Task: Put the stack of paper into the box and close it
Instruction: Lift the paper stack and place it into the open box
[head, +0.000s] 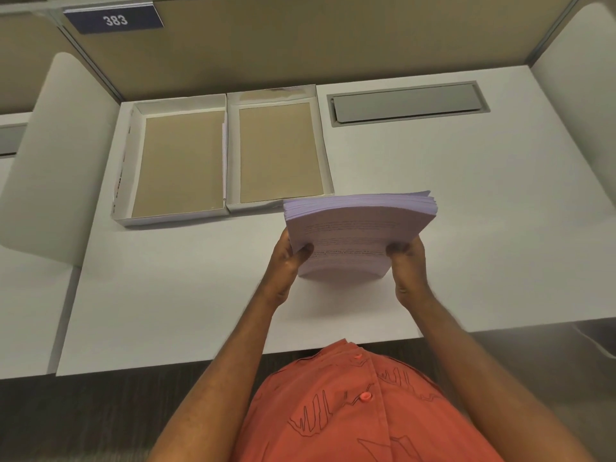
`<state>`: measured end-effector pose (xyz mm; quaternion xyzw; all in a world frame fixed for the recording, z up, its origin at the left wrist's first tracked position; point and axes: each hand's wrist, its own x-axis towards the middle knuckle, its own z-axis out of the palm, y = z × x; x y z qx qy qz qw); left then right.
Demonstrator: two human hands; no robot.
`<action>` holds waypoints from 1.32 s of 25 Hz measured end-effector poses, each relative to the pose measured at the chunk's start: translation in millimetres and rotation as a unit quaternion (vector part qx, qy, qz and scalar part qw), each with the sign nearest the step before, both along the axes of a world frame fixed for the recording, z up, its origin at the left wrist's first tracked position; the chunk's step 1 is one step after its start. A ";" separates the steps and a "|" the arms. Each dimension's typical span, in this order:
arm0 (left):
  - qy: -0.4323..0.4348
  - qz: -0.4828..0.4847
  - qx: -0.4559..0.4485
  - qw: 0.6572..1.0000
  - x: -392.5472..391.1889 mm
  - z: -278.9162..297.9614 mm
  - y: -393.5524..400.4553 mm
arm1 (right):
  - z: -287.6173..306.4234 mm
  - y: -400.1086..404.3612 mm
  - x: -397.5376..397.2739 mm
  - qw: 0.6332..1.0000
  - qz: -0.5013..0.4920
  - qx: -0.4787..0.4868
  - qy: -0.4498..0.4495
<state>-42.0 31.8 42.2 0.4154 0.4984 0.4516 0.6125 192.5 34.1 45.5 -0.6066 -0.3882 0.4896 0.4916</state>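
A thick stack of pale printed paper (358, 230) is lifted above the desk near its middle. My left hand (288, 258) grips its near left corner and my right hand (408, 261) grips its near right corner. The far end of the stack hangs just in front of the near right corner of one tray. Two open white cardboard trays with brown bottoms lie side by side at the back left: the left tray (125, 168) and the right tray (325, 161). Which is box and which is lid I cannot tell. Both hold nothing.
The white desk (466, 228) has a grey cable hatch (408, 103) at the back right. A tan partition wall (300, 45) with a "383" sign (113, 20) rises behind. White side panels stand at left (56, 155) and right.
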 end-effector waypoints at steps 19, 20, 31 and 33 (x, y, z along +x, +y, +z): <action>0.087 0.053 -0.020 0.995 -76.9 21.7 110.3 | 39.9 126.7 -76.6 0.994 0.051 -0.050 -0.079; 0.084 0.063 -0.022 0.994 -82.5 24.6 125.5 | 43.0 144.0 -83.8 0.993 0.056 -0.049 -0.090; 0.115 0.132 -0.173 0.969 -121.4 -24.8 283.4 | -13.9 288.9 -129.5 0.974 0.089 -0.102 -0.184; 0.134 0.125 -0.202 0.962 -121.7 -39.0 294.0 | -32.6 297.8 -136.3 0.970 0.085 -0.124 -0.190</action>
